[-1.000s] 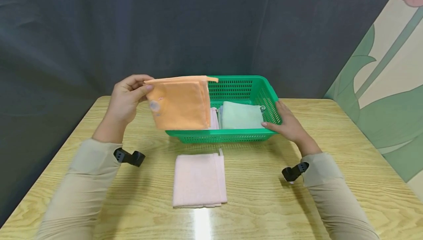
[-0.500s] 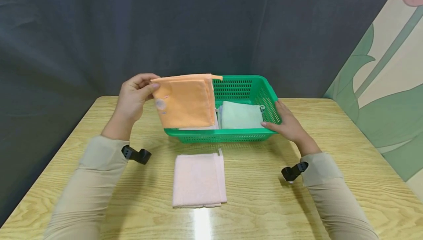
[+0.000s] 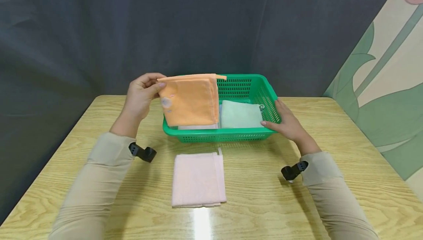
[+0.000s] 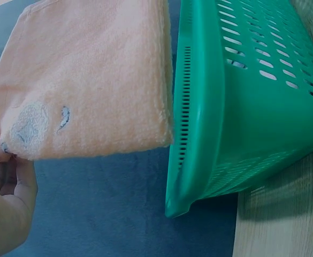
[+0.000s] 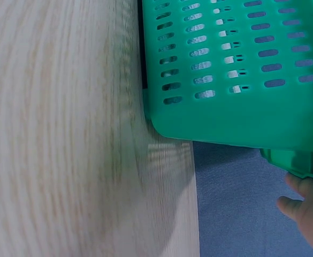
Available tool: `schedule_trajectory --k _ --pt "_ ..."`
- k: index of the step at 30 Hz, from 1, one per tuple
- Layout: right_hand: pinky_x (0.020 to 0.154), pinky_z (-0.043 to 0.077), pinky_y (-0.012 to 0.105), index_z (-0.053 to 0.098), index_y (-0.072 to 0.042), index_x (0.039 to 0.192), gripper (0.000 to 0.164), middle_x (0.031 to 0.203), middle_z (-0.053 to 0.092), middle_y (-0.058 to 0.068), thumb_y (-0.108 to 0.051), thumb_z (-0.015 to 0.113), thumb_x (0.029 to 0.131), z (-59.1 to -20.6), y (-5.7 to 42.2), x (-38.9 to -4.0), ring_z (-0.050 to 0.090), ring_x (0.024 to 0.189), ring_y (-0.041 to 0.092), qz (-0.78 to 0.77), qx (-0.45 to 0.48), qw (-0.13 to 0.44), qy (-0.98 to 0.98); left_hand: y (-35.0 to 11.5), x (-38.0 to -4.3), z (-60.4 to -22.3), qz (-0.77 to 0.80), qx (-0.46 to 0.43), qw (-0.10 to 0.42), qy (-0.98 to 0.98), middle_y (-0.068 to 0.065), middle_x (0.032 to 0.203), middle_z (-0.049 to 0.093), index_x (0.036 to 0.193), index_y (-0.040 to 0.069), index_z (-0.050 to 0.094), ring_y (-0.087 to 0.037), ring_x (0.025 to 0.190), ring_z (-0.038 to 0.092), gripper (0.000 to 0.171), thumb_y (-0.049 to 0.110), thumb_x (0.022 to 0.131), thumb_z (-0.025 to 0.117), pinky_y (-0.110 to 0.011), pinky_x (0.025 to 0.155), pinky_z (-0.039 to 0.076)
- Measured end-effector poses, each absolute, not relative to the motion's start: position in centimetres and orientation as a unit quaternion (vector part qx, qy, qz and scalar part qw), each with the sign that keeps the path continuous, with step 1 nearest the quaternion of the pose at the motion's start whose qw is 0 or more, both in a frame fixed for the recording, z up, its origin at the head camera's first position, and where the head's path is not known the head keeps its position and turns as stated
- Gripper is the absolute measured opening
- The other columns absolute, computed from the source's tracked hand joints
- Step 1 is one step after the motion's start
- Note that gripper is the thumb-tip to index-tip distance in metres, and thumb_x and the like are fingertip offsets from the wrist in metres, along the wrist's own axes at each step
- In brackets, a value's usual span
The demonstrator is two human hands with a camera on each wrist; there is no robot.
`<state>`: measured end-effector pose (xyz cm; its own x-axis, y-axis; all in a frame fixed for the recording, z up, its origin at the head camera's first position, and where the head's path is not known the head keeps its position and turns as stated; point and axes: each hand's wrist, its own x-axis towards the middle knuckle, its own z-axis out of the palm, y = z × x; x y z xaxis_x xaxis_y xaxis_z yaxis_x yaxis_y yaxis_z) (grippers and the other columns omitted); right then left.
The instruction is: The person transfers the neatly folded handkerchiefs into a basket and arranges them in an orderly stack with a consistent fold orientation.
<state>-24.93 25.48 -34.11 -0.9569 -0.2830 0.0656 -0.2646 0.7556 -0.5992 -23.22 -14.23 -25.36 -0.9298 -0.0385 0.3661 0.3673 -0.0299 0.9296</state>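
My left hand (image 3: 142,95) pinches the left upper corner of a folded orange towel (image 3: 191,102) between thumb and fingers. The towel hangs over the left part of a green plastic basket (image 3: 246,131), its loop pointing right. A pale patch and small dark stitching mark its lower corner in the left wrist view. My right hand (image 3: 290,124) grips the basket's right front corner, thumb over the rim and fingers along the outer side. Inside the basket lie a folded mint-green towel (image 3: 241,114) and a pale pink towel (image 3: 198,126), mostly hidden behind the orange one.
A folded pale pink towel (image 3: 198,179) lies on the wooden table (image 3: 257,196) in front of the basket, its loop at the back right corner. A dark curtain (image 3: 211,23) hangs behind the table; a painted wall panel (image 3: 390,75) stands at right.
The left hand has carried the orange towel a little to the right, farther over the basket's left part. The right hand keeps its hold on the basket corner.
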Motion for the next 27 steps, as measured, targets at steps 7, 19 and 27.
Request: schedule_trajectory --k 7,19,27 --pt "0.108 0.006 0.059 -0.002 0.004 0.144 0.097 0.152 -0.006 0.019 -0.041 0.059 0.085 -34.0 25.4 -24.9 -0.004 0.139 0.037 -0.319 -0.143 0.017 0.937 -13.8 -23.5 -25.5 -0.702 -0.104 0.137 -0.691 0.006 0.067 0.055 0.077 0.028 0.066 -0.006 0.061 0.050 0.032 -0.002 0.086 0.058 -0.017 0.058 0.048" --pt "0.108 0.006 0.059 -0.002 0.003 0.144 0.097 0.152 -0.006 0.019 -0.041 0.059 0.085 -33.9 25.4 -24.8 -0.004 0.139 0.037 -0.317 -0.147 0.016 0.937 -13.2 -24.2 -26.6 -0.687 -0.098 0.117 -0.711 0.006 0.070 0.053 0.082 0.027 0.064 -0.006 0.060 0.049 0.026 0.002 0.088 0.058 -0.018 0.060 0.047" --pt "0.108 0.007 0.058 -0.002 0.003 0.144 0.096 0.152 -0.006 0.020 -0.040 0.059 0.085 -33.8 25.3 -24.6 -0.005 0.139 0.037 -0.321 -0.148 0.021 0.935 -12.8 -24.4 -27.3 -0.679 -0.093 0.110 -0.720 0.006 0.070 0.053 0.084 0.026 0.063 -0.006 0.057 0.049 0.026 0.002 0.088 0.057 -0.018 0.058 0.046"
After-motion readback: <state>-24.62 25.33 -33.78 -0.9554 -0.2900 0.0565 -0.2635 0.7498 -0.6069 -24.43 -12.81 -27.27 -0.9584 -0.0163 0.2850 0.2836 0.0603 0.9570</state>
